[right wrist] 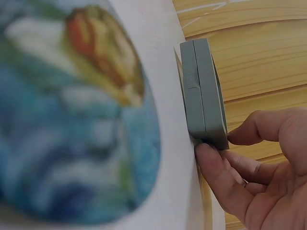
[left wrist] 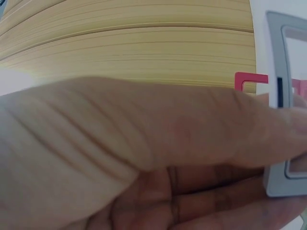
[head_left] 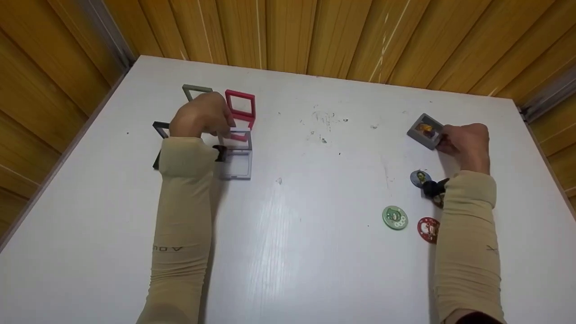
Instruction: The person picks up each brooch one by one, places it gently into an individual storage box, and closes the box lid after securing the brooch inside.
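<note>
My left hand (head_left: 200, 114) pinches the raised half of a light grey hinged display frame (head_left: 243, 176) between thumb and fingers. Its other half lies flat on the table, partly behind the wrist. In the left wrist view the thumb crosses the edge of the frame (left wrist: 277, 186), with fingers behind. At the right, my right hand (head_left: 467, 139) holds a closed dark grey display frame (head_left: 415, 132) by its near corner; a yellow and purple picture shows inside. The right wrist view shows thumb and fingertips at one end of this frame (right wrist: 196, 91).
Near the left hand stand opened red (head_left: 252, 105), green (head_left: 198, 87) and black (head_left: 161, 124) frames, the last two partly hidden. Round badges lie by the right forearm: blue (head_left: 418, 178), green (head_left: 395, 218), red (head_left: 426, 230) and one mostly covered. Wooden panels (head_left: 288, 36) border the white table (head_left: 315, 247).
</note>
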`<state>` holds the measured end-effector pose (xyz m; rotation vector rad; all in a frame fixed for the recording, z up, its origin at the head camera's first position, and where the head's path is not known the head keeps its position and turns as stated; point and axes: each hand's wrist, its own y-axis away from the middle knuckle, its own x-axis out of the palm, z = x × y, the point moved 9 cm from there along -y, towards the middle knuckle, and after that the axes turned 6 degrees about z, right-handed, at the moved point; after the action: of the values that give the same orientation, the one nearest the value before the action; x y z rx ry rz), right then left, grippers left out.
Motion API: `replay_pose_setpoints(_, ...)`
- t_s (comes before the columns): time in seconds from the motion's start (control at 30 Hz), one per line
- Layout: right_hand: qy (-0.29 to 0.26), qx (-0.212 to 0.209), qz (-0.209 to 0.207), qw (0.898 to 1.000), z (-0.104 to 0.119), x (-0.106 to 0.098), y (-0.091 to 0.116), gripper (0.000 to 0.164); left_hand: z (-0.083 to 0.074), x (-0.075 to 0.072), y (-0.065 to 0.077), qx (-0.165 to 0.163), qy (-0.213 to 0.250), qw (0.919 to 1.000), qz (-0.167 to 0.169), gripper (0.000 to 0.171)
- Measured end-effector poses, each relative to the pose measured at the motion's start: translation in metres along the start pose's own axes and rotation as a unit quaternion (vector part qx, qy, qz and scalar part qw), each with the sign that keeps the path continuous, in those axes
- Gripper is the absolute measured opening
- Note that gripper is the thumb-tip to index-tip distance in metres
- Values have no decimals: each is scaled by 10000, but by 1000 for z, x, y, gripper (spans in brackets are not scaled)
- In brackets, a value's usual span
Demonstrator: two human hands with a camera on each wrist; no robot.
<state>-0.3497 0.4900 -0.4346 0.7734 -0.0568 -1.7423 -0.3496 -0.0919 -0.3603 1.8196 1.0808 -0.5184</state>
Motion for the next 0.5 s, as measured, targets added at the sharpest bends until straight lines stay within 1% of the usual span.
replay_pose_setpoints(0.2,-115,113,-142,9998,-5,-6,-1,69,1,-1,-1,-15,115,9999,-27,23)
replay_pose_setpoints(0.43,-402,154,-336,9985,-9,-15,-3,70,-1,0,-2,37,119,9999,-52,25)
replay_pose_setpoints(0.5,-330,190,-363,9986,-11,-19,-3,71,-2,0,-2,72,128,9999,-59,27)
